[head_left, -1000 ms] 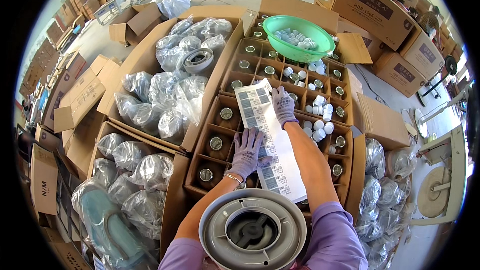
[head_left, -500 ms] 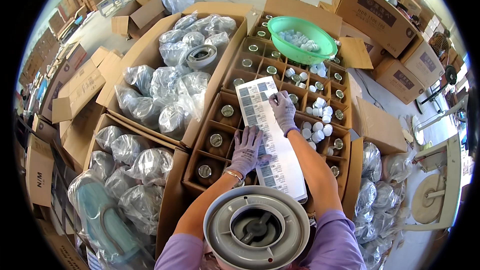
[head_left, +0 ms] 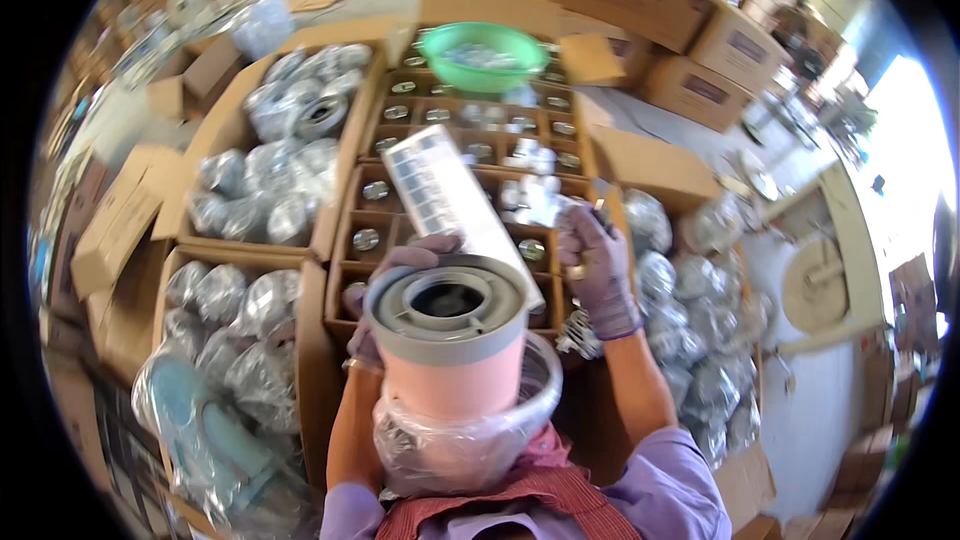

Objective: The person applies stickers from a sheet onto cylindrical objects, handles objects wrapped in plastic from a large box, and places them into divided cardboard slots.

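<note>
left hand [head_left: 400,275] grip pinching sticker sheet [head_left: 450,200] above pink cylinder [head_left: 452,340] | right hand [head_left: 600,265] grip curled, unclear

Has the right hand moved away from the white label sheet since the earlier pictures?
Yes. The right hand left the white label sheet and now sits toward the right edge of the divided carton, beside the bagged parts.

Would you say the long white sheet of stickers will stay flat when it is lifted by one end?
Probably not: the sticker sheet looks thin and long, so it would likely droop. It seems light, since the left hand props it at one end alone.
</note>
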### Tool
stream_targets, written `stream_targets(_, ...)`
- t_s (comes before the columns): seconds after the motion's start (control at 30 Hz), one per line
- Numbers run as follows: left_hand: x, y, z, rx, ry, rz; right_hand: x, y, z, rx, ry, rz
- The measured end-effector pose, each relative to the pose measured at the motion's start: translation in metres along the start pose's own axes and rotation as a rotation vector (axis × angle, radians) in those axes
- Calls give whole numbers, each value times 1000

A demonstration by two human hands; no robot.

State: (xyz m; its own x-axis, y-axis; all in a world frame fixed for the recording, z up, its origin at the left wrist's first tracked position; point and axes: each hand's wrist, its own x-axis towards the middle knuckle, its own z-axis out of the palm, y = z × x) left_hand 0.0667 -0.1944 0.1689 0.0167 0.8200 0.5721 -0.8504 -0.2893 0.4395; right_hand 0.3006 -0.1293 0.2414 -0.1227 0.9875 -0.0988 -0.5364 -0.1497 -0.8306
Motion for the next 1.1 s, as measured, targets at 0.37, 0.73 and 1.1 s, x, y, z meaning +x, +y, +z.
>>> stream_targets(0.37, -13, 30, 102, 1738, 194, 194, -131, -37, 20, 11, 20, -111)
stream_targets(0.73, -21, 45, 91, 1493, 65, -21, -166, 5, 39, -330, -35, -20)
stream_targets(1.1, -29, 47, 91, 1361, -40, -33, -168, 25, 40, -297, 55, -116)
